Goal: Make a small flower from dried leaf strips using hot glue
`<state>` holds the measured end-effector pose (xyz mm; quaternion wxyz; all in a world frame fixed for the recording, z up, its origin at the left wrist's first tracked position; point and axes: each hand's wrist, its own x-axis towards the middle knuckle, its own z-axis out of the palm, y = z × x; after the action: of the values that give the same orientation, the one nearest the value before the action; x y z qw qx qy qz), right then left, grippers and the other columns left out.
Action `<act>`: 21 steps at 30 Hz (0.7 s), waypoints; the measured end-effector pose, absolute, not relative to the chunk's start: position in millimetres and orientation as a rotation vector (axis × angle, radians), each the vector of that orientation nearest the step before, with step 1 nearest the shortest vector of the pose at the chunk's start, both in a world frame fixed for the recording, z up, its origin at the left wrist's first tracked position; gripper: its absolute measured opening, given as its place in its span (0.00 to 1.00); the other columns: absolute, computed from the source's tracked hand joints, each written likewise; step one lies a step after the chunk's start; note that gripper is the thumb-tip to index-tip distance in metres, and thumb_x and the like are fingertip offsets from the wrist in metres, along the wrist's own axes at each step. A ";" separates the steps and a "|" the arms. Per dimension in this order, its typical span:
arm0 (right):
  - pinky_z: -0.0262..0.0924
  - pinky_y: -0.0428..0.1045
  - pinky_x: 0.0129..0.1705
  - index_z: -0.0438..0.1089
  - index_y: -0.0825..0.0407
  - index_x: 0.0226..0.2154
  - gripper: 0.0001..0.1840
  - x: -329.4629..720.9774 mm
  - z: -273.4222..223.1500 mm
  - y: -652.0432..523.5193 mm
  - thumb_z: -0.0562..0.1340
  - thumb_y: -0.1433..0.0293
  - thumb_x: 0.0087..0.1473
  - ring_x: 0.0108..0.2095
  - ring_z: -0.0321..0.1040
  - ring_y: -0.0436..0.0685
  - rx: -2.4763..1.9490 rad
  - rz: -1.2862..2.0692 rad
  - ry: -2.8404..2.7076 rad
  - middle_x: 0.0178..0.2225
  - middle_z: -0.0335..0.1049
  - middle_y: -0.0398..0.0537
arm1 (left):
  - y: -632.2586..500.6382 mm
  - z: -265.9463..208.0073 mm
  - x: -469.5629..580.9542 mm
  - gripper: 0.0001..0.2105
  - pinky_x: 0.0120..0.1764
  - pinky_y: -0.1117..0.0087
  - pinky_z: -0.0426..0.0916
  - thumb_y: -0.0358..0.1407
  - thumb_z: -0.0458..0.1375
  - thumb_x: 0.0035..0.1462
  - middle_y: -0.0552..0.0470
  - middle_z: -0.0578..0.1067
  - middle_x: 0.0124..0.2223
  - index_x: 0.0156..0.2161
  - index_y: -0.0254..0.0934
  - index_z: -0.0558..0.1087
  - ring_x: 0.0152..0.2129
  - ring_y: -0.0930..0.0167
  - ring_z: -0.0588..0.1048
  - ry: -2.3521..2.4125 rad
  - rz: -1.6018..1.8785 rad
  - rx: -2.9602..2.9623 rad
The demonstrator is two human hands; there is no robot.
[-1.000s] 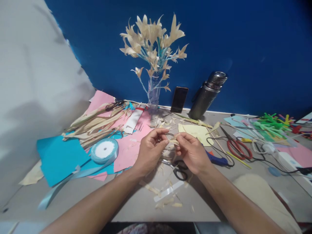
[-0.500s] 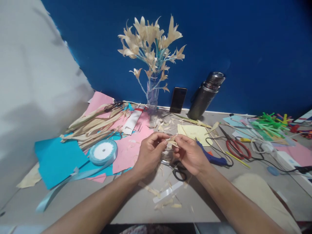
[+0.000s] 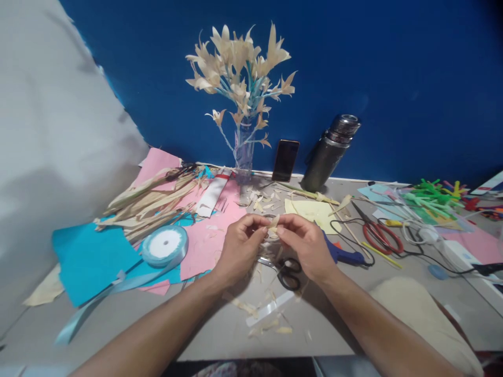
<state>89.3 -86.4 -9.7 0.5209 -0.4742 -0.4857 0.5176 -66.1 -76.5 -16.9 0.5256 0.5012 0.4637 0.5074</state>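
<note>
By right hand (image 3: 308,250), scissors (image 3: 283,270), perhaps glue gun (image 3: 349,257)

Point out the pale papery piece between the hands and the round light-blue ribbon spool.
Pale papery piece (image 3: 274,225), head view, visible middle.
Round light-blue ribbon spool (image 3: 165,243), head view, white centre.

Husk-like piece (image 3: 274,225) | pale cream (partly hidden) | tip up | pinched between both hands (image 3: 241,247)
</note>
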 end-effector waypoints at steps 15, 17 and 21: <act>0.58 0.46 0.27 0.72 0.49 0.43 0.12 94.4 -10.2 -89.8 0.64 0.67 0.54 0.26 0.65 0.51 -1.342 0.868 -1.430 0.31 0.71 0.42 | -75.9 -10.8 -65.9 0.07 0.27 0.73 0.64 0.36 0.64 0.50 0.52 0.74 0.25 0.28 0.34 0.76 0.21 0.74 0.70 1.071 1.072 1.149; 0.59 0.45 0.27 0.72 0.49 0.43 0.11 94.5 -8.7 -91.2 0.63 0.68 0.55 0.27 0.67 0.51 -1.350 0.793 -1.500 0.32 0.72 0.43 | -75.1 -13.3 -66.6 0.09 0.27 0.73 0.64 0.38 0.64 0.50 0.52 0.74 0.25 0.27 0.33 0.75 0.21 0.74 0.70 1.043 1.052 1.073; 0.65 0.47 0.36 0.73 0.50 0.42 0.10 97.1 -6.5 -91.5 0.60 0.71 0.57 0.32 0.70 0.52 -1.229 0.625 -1.698 0.34 0.74 0.45 | -72.8 -17.9 -67.8 0.08 0.27 0.73 0.65 0.38 0.65 0.48 0.52 0.73 0.24 0.28 0.34 0.74 0.21 0.74 0.71 1.012 1.036 0.915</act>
<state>97.1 -91.5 -6.5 0.4593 -0.4990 -0.6896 0.2539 -67.8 -72.8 -17.9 0.6549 0.4037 0.4465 0.4569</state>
